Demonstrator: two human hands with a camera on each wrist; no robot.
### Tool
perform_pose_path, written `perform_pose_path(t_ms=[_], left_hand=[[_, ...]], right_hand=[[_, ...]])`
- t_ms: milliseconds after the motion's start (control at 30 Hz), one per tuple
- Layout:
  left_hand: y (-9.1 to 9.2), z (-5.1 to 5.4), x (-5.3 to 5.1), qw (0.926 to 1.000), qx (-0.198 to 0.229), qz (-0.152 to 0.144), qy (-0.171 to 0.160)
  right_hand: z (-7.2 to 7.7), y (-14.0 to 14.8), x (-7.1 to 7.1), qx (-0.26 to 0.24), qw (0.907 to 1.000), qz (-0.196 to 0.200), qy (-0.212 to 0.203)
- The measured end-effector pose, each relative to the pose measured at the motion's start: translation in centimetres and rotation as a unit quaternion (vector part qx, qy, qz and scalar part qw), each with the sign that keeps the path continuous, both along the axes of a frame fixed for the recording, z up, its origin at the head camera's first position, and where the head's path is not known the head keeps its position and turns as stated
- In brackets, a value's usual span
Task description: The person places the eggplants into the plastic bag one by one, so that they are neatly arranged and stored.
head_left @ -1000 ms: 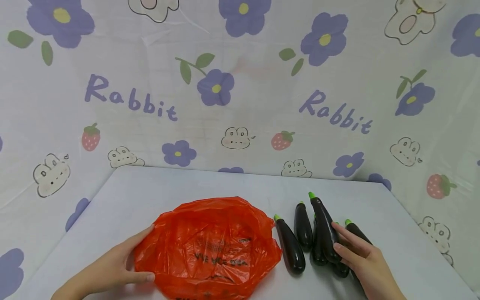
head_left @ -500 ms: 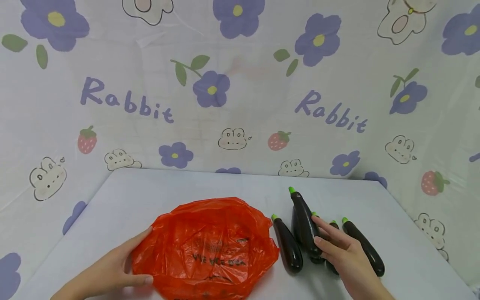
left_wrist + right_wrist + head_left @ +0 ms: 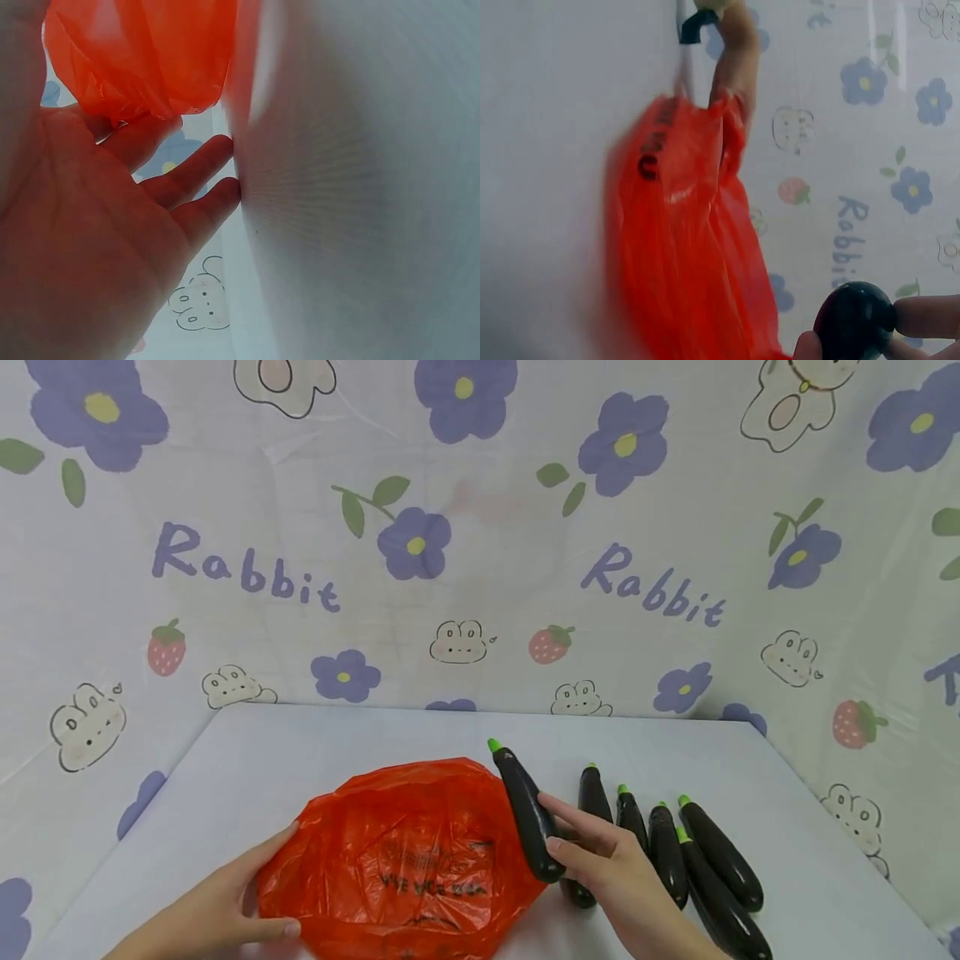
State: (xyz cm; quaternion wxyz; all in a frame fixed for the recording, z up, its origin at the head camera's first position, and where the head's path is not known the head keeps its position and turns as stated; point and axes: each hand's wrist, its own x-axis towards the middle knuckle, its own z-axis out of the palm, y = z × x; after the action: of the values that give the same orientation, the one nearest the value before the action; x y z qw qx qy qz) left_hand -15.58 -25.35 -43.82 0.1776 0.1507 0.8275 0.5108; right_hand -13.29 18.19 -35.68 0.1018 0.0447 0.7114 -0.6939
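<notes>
My right hand (image 3: pixel 611 860) pinches a dark eggplant (image 3: pixel 528 818) with a green stem end, between thumb and fingers, above the right rim of a red plastic bag (image 3: pixel 420 852). In the right wrist view the eggplant (image 3: pixel 855 321) shows its round end. My left hand (image 3: pixel 213 893) holds the bag's left side with thumb and forefinger curved around it. The bag lies with its mouth spread wide and dark print visible. In the left wrist view two fingers of the left hand (image 3: pixel 112 217) rest on the table beside the bag (image 3: pixel 150 52).
Several more eggplants lie on the white table (image 3: pixel 360 735) at the right; one eggplant (image 3: pixel 592 789) is partly behind the right hand, while another eggplant (image 3: pixel 720 852) lies farther right. A patterned cloth (image 3: pixel 480 585) stands behind the table.
My right hand has carried the eggplant leftward, from among the other eggplants to the bag's right rim. The left hand stays at the bag's left side. The head view has shifted slightly.
</notes>
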Motion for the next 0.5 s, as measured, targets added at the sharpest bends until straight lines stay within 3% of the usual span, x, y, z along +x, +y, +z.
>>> perform_pose_path(t_ms=[200,300,500], left_hand=[[0.3,-0.3,0.4,0.9961,0.072,-0.016,-0.048],[0.3,-0.2,0.4,0.9963,0.071,-0.016,-0.044],[0.1,-0.1,0.1,0.9996,0.022,0.0,-0.016]], right_hand=[[-0.5,-1.9,0.1,-0.033,0.9969,0.07,-0.014],[-0.7,-2.7,0.2,-0.045,0.9945,0.092,-0.022],[-1.5,-4.3,0.1,-0.056,0.9909,0.114,-0.045]])
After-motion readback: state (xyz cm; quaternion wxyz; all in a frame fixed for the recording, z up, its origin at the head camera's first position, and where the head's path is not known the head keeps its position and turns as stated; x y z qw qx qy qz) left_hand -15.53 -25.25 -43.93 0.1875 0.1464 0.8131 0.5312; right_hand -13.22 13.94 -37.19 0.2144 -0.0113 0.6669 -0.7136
